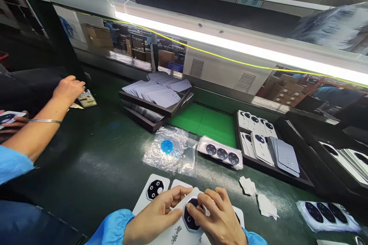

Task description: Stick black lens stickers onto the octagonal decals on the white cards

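Arm of a co-worker (46, 130): left edge of the frame, blue sleeve and bracelet, its hand beside a printed card (87, 98).
Loose panel (140, 203): flat on the dark bench (94, 160), lower centre, a black disc set near its top.
Left hand (156, 211): lower centre, thumb on the white panel's face, fingers curled narrow at its upper side, holding it.
Grey-panel trays (146, 104): stacked askew, upper centre, heaped with thin grey sheets.
Clear bag (155, 153): crumpled, mid-frame, a blue disc (166, 146) showing on it.
White panel (166, 234): bottom centre, tilted between the hands, small dark marks below its black disc.
Right hand (221, 216): bent fingers close together on that disc; gripping or only pressing, I cannot tell.
Wrapped strip (211, 149): right of the bag, three black discs in a row.
White scraps (247, 185): two, right of the right hand.
Black tray (268, 170): right of centre, white and grey panels inside.
Second strip (324, 212): lower right, also wrapped.
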Demonstrator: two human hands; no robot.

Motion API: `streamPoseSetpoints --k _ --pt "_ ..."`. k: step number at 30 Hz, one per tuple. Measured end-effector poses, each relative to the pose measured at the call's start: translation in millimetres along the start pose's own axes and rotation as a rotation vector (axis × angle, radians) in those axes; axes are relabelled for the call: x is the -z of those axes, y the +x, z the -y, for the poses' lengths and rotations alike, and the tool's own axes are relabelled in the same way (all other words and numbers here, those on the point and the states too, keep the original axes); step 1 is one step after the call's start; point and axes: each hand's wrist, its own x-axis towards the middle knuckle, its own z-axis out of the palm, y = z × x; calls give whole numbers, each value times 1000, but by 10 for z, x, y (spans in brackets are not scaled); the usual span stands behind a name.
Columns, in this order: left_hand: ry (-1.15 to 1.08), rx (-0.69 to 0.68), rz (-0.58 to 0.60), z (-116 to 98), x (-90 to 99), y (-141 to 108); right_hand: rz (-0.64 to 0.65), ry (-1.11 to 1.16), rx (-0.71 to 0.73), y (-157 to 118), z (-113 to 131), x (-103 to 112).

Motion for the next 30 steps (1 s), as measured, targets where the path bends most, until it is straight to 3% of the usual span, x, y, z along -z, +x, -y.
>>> streamPoseSetpoints --k 11,24,30 --pt "-1 -14 39 39 49 8 65 157 20 -9 -26 -29" --pt "-52 33 -81 -13 -43 -42 18 -29 -46 19 -23 -12" --pt "-106 6 -102 3 -48 -57 41 14 -148 -59 -29 19"
